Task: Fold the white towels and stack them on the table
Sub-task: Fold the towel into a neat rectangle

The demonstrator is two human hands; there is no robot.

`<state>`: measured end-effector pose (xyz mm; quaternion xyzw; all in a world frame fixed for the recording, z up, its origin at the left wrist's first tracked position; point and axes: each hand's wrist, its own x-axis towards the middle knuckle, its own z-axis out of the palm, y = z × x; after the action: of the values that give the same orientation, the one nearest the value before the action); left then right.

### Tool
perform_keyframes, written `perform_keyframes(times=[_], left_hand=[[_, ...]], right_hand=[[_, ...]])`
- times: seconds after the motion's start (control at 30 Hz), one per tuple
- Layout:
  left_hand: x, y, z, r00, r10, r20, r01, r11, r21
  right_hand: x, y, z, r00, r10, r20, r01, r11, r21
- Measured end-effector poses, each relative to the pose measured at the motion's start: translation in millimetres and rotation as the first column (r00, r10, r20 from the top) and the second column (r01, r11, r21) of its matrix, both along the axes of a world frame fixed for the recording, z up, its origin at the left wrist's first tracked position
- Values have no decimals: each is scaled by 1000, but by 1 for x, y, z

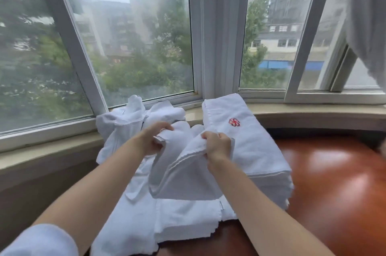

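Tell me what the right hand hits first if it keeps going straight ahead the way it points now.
Probably the folded stack with the red logo: the right hand, gripping a towel, already sits at its near-left edge, though depth is unclear.

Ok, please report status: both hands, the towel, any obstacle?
Left hand and right hand grip one unfolded towel. Folded stack at right. Nothing in the way.

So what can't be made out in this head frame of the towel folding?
- Count in the folded stack: its edges blur together.
- Held towel: its far end lies behind the left hand and right hand.
- Unfolded pile: separate towels run together.
- Table: cut off by the right and bottom edges.
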<state>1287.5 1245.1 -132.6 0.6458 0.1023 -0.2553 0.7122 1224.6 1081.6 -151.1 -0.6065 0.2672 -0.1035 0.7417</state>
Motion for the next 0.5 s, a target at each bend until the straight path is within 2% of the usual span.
perform_keyframes(times=[0.2, 0.37, 0.5], left_hand=[[29, 11, -6, 986, -168, -19, 169, 979, 117], [57, 6, -4, 956, -273, -111, 282, 956, 76], [80, 8, -4, 951, -285, -121, 300, 946, 124]], right_hand=[[-11, 39, -6, 986, -163, 29, 164, 986, -39], [5, 50, -23, 970, -241, -25, 242, 969, 53], [13, 66, -35, 960, -270, -76, 274, 960, 52]])
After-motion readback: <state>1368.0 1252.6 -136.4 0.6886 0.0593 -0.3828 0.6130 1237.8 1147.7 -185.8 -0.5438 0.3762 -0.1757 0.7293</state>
